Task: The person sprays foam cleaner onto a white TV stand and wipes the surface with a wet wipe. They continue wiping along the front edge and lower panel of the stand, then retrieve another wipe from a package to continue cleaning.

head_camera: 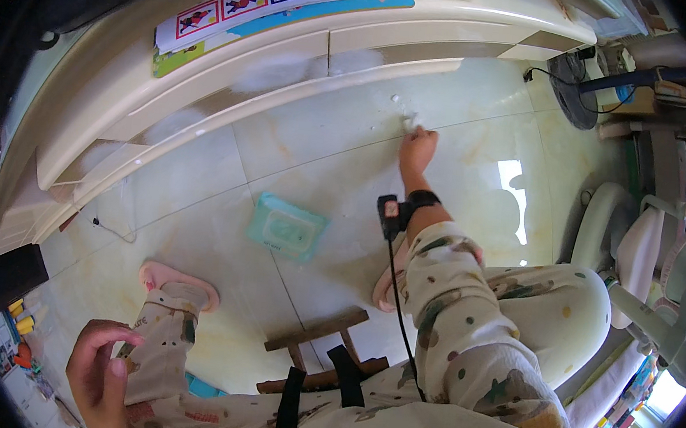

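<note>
My right hand (418, 150) reaches down to the tiled floor (336, 151) with its fingers closed around a small white wad (411, 122); whether this is a wipe or tissue cannot be told. White specks (395, 98) lie on the tile just beyond it. At the lower left, my left hand (102, 364) hangs in the air, fingers curved and apart from the thumb, with nothing visible in it. A teal pack of wet wipes (288, 227) rests on the floor between my feet.
Ahead runs a cream cabinet (219, 87) with whitish smears on its lower front; a picture sheet (258, 4) lies on top. A wooden stool (322, 336) is beneath me. Chairs (601, 233) stand at right, near a dark stand base (571, 100) and cable. A thin cord (112, 229) trails at left.
</note>
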`<state>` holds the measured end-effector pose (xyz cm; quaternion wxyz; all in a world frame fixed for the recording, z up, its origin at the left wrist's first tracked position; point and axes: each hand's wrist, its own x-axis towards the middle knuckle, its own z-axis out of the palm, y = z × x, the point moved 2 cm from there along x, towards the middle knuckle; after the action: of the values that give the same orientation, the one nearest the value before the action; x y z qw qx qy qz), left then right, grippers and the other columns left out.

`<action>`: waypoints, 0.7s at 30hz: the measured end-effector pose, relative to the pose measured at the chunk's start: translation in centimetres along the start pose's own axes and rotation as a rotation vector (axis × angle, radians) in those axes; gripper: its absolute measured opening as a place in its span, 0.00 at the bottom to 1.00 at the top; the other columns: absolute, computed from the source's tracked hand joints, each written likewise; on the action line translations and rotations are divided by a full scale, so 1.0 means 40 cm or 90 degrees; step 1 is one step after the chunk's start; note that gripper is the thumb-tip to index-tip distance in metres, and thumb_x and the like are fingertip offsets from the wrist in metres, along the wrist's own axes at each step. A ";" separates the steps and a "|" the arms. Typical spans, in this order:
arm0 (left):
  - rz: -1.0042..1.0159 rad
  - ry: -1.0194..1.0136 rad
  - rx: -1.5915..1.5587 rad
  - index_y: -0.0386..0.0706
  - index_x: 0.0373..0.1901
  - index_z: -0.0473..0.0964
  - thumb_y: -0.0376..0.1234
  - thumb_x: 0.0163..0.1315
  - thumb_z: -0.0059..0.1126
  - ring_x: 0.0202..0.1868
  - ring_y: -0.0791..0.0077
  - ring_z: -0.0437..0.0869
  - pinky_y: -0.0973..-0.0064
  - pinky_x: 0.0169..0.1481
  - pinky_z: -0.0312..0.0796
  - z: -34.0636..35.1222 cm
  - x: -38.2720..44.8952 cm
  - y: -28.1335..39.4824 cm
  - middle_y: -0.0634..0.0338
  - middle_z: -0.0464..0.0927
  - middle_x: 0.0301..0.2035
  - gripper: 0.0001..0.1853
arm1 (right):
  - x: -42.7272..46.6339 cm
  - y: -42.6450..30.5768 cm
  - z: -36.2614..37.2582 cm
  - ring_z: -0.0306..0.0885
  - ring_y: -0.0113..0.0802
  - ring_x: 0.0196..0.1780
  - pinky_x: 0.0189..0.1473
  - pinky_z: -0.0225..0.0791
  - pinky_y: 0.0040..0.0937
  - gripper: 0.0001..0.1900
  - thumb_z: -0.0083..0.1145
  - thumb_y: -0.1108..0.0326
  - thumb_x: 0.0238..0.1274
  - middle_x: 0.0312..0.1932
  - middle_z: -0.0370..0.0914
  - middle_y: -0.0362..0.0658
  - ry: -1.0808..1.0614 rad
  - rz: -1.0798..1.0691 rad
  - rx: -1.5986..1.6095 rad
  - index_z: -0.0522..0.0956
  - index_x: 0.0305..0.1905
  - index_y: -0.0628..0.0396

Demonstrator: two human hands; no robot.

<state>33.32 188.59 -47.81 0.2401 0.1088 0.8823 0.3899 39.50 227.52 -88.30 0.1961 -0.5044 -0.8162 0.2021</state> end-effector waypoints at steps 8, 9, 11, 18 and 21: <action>-0.040 0.017 0.020 0.32 0.31 0.67 0.40 0.55 0.47 0.36 0.72 0.70 0.75 0.47 0.61 0.010 0.016 0.005 0.55 0.68 0.30 0.16 | 0.128 0.011 0.035 0.67 0.51 0.40 0.43 0.62 0.39 0.09 0.44 0.74 0.49 0.36 0.66 0.55 -0.047 0.029 0.010 0.73 0.36 0.65; -0.059 0.006 0.008 0.32 0.33 0.68 0.40 0.56 0.47 0.37 0.70 0.70 0.75 0.48 0.61 0.008 0.016 0.011 0.54 0.70 0.31 0.16 | 0.136 -0.002 0.047 0.67 0.51 0.40 0.43 0.62 0.39 0.10 0.44 0.75 0.49 0.36 0.66 0.55 -0.068 0.012 0.011 0.73 0.36 0.64; -0.097 -0.021 -0.017 0.33 0.35 0.71 0.39 0.58 0.47 0.40 0.67 0.71 0.73 0.50 0.59 0.005 0.017 0.023 0.53 0.73 0.35 0.16 | 0.139 -0.048 0.085 0.67 0.50 0.41 0.43 0.63 0.39 0.10 0.45 0.75 0.47 0.38 0.68 0.55 -0.127 -0.027 0.045 0.74 0.37 0.63; -0.092 -0.021 -0.036 0.31 0.35 0.70 0.37 0.58 0.46 0.40 0.67 0.71 0.73 0.50 0.60 0.020 0.018 0.038 0.53 0.73 0.34 0.16 | -0.128 -0.242 0.208 0.67 0.49 0.41 0.43 0.64 0.38 0.08 0.45 0.69 0.53 0.33 0.67 0.53 -0.386 -0.431 0.146 0.72 0.37 0.60; -0.072 -0.026 -0.043 0.30 0.35 0.70 0.37 0.58 0.46 0.40 0.67 0.71 0.73 0.51 0.60 0.020 0.019 0.035 0.53 0.72 0.34 0.16 | -0.129 -0.219 0.189 0.67 0.50 0.42 0.44 0.62 0.38 0.08 0.46 0.68 0.53 0.34 0.67 0.53 -0.393 -0.461 0.089 0.71 0.34 0.60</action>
<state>33.08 190.34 -47.48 0.2832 0.0586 0.8684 0.4027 31.17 218.28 -90.63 0.0364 -0.0895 -0.9440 0.3156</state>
